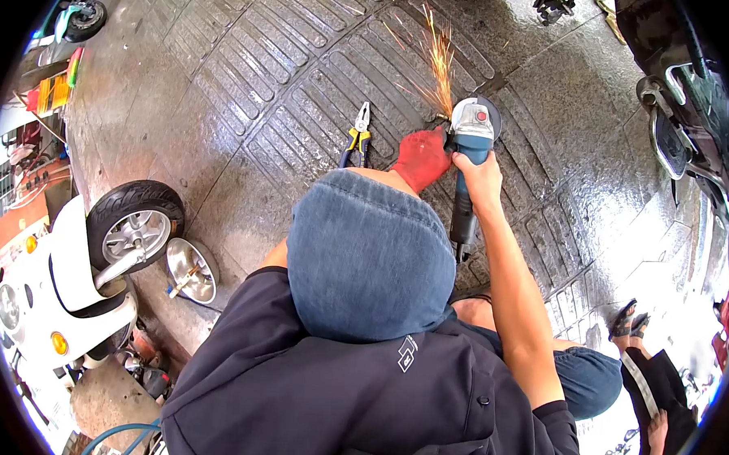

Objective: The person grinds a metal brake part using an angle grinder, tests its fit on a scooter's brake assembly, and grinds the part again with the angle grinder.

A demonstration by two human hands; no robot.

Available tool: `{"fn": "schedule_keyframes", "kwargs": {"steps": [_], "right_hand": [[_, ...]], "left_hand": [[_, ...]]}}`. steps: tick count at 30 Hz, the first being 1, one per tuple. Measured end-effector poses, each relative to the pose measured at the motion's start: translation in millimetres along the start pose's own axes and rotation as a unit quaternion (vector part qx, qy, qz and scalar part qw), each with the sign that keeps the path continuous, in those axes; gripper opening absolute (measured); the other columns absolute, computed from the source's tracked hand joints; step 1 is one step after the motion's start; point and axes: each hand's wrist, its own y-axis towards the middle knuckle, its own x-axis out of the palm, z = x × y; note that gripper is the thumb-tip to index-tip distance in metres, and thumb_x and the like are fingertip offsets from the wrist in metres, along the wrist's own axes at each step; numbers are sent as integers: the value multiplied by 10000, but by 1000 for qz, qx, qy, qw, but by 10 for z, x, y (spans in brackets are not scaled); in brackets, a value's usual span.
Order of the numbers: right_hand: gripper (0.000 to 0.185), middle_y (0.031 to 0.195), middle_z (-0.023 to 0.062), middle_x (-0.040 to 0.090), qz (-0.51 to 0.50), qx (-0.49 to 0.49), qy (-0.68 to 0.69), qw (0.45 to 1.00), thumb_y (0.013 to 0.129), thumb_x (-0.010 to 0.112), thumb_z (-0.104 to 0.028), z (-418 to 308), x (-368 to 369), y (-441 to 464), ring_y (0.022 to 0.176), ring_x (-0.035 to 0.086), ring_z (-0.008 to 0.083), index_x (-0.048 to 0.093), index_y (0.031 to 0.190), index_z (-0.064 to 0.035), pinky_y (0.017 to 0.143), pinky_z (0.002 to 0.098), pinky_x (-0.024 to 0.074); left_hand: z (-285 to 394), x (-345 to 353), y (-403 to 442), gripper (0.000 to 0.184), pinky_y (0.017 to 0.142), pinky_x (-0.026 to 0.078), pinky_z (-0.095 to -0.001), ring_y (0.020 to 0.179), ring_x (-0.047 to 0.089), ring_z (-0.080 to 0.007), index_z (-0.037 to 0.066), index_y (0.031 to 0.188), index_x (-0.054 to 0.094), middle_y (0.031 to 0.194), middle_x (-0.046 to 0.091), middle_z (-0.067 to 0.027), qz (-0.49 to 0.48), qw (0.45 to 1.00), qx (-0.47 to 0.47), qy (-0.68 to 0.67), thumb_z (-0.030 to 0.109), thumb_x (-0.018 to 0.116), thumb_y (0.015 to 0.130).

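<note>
My right hand (482,174) is wrapped round the body of a blue angle grinder (475,139) with a grey metal head and a red button. The grinder's cord end points back toward my knees. My left hand (423,158), in a red glove, is closed beside the grinder's head on a small metal piece (442,117), whose exact kind I cannot make out. Orange sparks (438,64) spray forward from where the piece meets the disc. Combination pliers (358,134) with yellow and blue handles lie on the floor left of my glove, their jaws pointing away from me.
The tiled floor (249,84) looks wet and ribbed. A white scooter with a black front tyre (137,218) stands at left, a round metal bowl (190,270) by it. Another vehicle (669,143) is at right. A person in dark trousers (658,395) stands at lower right.
</note>
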Motion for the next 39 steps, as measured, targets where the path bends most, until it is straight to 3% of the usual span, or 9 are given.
{"fn": "schedule_keyframes", "kwargs": {"steps": [38,39], "right_hand": [[737,1079,266,635,5,9,10,1000,668,741,-431,112,14,57,1022,629,361,539,1157,84,888,399,474],[610,967,194,656,22,-7,15,1000,689,748,-359,152,41,77,855,643,266,566,1101,52,760,352,494]], "left_hand": [[12,21,23,504,748,512,-450,853,654,-348,-10,1086,606,868,670,-211,-26,1000,-17,-1,371,672,763],[10,23,25,504,748,512,-450,853,654,-348,-10,1086,606,868,670,-211,-26,1000,-17,-1,371,672,763]]}}
